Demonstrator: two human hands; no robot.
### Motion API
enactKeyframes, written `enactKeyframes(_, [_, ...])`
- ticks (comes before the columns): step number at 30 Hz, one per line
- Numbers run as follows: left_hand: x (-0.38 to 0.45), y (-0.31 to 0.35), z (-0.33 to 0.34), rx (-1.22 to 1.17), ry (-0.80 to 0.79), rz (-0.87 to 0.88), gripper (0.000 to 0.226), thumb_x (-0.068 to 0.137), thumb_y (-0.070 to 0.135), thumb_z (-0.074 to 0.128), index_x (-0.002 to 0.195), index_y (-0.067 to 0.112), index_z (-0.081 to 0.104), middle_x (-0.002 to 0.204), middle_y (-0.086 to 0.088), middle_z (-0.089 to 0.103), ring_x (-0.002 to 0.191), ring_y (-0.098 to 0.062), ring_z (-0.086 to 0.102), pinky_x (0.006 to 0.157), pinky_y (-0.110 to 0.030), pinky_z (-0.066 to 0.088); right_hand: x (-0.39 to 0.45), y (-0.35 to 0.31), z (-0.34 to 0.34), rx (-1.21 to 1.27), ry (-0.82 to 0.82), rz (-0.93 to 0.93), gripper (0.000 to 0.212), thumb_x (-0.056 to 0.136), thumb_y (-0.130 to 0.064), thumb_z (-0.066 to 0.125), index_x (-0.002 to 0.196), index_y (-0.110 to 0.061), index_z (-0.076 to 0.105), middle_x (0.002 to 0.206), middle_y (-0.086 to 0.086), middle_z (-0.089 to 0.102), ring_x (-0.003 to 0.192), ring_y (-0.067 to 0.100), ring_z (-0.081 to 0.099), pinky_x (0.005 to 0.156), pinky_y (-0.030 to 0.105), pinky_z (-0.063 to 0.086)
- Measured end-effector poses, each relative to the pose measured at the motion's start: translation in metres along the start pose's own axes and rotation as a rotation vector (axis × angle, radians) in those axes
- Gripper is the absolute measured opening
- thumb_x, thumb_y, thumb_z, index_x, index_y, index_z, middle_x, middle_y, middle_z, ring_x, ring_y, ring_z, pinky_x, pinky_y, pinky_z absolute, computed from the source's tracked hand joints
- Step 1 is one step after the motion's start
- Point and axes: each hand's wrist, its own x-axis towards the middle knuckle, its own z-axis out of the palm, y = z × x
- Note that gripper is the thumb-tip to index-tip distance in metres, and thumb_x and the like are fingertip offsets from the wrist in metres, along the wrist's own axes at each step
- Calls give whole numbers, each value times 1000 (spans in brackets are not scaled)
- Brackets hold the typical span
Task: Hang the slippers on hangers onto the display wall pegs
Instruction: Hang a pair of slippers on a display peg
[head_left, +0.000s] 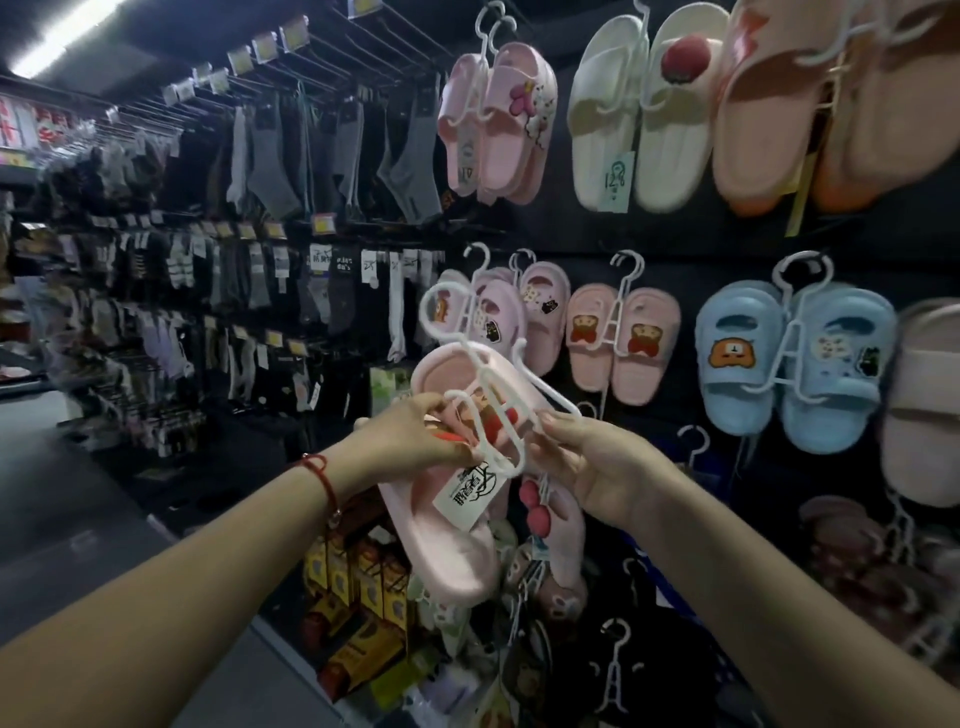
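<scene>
**Item in hand: pink slipper pair on white hanger, not yet hung**

**Held article.** Pale pink moulded slippers (447, 519) with a red-and-brown bear charm, carried on a white plastic wire-frame hanger (485, 395). The hanger lies tilted, its hook end pointing up and to the left, free of any peg. One slipper sits behind the frame; the other hangs below the hands, sole outward. A white printed paper tag (467, 493) dangles from the frame's lower loop.

**Left hand** (415, 436). Fingers curled, pinching the lower left of the hanger frame together with the slipper strap; the charm sits just under the fingertips. Judged purpose: steadying the pair so that it does not slide off the arms.

**Right hand** (587, 457). Thumb and forefinger pinch the frame's right arm near its bend; the remaining fingers are curled behind it. Judged purpose: turning the hanger upright for presentation to the wall.

**Position.** The held pair is in front of the black display wall (675, 249), between both hands, near the middle row but touching nothing there.

**Adjacent stock, already hung.**
- Peach bear-charm slipper pair (621, 343), just right of the held hook.
- Light blue clog-style pair (795, 364), further right.
- White ribbed slide pair (644, 114), upper row.
- Empty white hanger (615, 670), lower wall.

**Status.** Judged early: the hook needs righting before it can meet a peg; which peg is free cannot be told.
</scene>
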Motion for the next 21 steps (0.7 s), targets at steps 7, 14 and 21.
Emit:
enactKeyframes(7, [3,26,12,49,-75,91,55,59,52,88,108,40,67,97,19,73,95,-4,69,86,-25,56,-10,-6,-29,-695,78,-355,20,93,-20,71,94,-1,74,84,18,75,71,19,69,61,24,55])
enactKeyframes(14, [6,40,24,1,-146,68,62,52,62,87,103,30,71,97,14,75,91,-7,72,93,-38,58,-26,-25,-50,-81,-120,-59,32,99,-38,53,104,-8,63,92,8,77,78,19,76,64,32,58])
enactKeyframes(21, [-2,71,43,78,-189,229,35,72,49,87,99,40,67,91,15,74,86,5,68,84,-24,58,-25,-15,-49,-213,-252,-193,50,92,-31,66,123,7,62,108,25,66,85,29,66,80,38,53])
